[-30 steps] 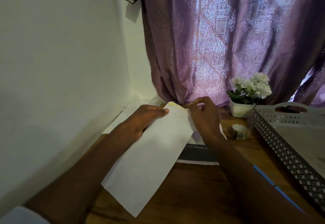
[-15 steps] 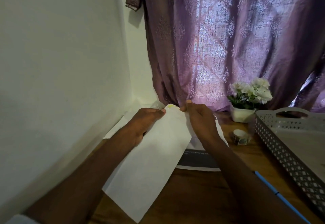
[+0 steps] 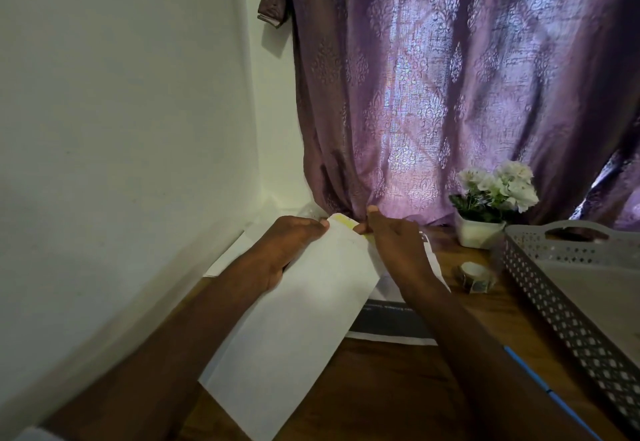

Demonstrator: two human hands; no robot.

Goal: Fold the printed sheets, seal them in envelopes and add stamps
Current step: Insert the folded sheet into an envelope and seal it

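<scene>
I see my left hand (image 3: 291,246) gripping the far left edge of the white envelope (image 3: 294,323), fingers curled behind it. My right hand (image 3: 394,243) pinches the far end by the yellow-tinted flap (image 3: 344,224). The envelope slants above the wooden table (image 3: 398,388), over a printed sheet (image 3: 391,323). To the right sit a stamp roll (image 3: 476,278), a flower pot (image 3: 479,232) and a grey perforated tray (image 3: 554,305).

Purple patterned curtain (image 3: 450,94), white flowers in a white pot (image 3: 491,201), grey perforated basket (image 3: 561,305), wooden table (image 3: 398,395), pale wall (image 3: 121,111)
</scene>
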